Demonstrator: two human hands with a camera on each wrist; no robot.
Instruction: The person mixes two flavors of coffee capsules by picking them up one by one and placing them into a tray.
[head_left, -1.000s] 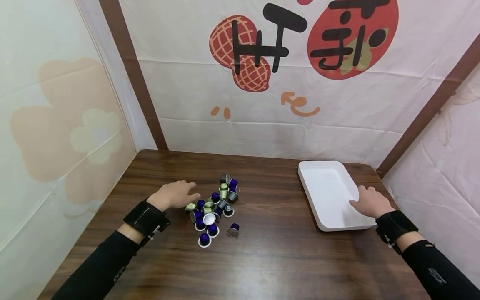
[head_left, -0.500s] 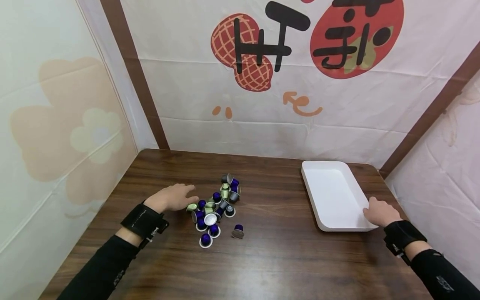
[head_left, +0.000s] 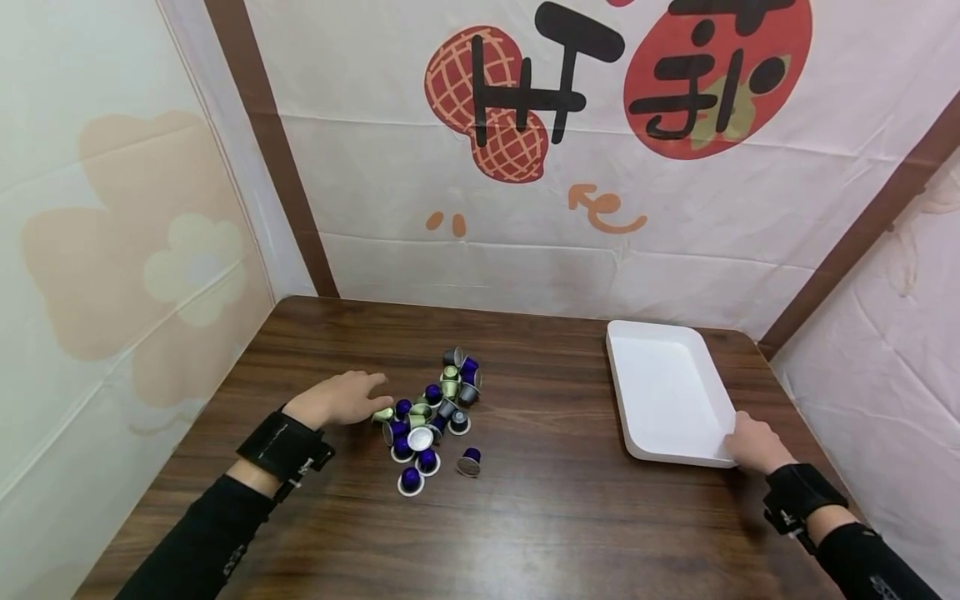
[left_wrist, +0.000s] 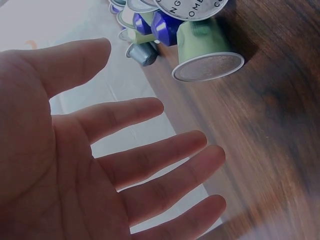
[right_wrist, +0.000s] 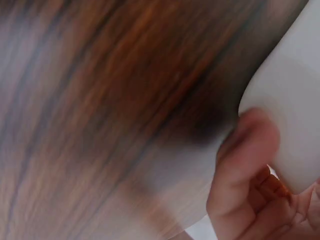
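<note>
My left hand hovers at the left edge of a cluster of coffee capsules, its fingers spread and holding nothing. Closest to it in the left wrist view is a light green capsule, tipped on its side with the foil lid toward the camera. Blue capsules, green and grey ones lie jumbled together, some foil-down. Over on the right, my right hand grips the near right corner of a shallow white tray. In the right wrist view the thumb presses against the tray's outside, with the other fingers curled and partly hidden.
A single dark blue capsule lies apart, just right of the cluster. The brown wooden table ends at a printed white cloth wall behind, with more cloth at both sides.
My right hand has moved from the tray's right side down to its near right corner and taken hold. The lone capsule has rocked slightly. My left hand has barely moved.
</note>
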